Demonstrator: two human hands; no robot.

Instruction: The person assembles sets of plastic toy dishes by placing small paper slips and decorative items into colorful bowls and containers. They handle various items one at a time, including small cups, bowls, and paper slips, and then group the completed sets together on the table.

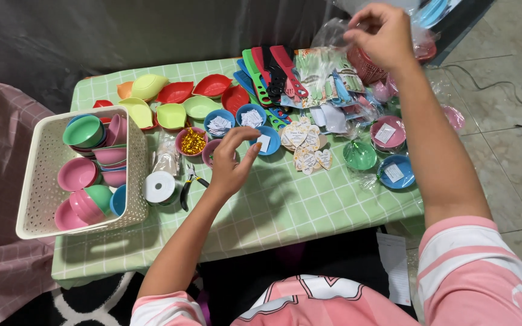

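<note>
My left hand (232, 162) hovers over a small pink bowl (211, 150) on the green checked tablecloth (309, 199), fingers curled and pinched, right beside a blue bowl (268, 140) that holds a white slip. Whether something tiny sits between the fingertips is hidden. My right hand (383, 35) is raised at the far right and grips a clear plastic bag (339, 27) above a red basket (367, 65). A pink bowl of gold twist ties (193, 141) stands just left of my left hand.
A white perforated basket (37, 175) of pink, green and blue bowls stands at the left. Leaf-shaped dishes (176, 92), coloured plastic utensils (273, 75), heart-shaped tags (304, 145), a ribbon roll (160, 187), pliers (190, 184) and bagged bowls (388, 134) lie across the table.
</note>
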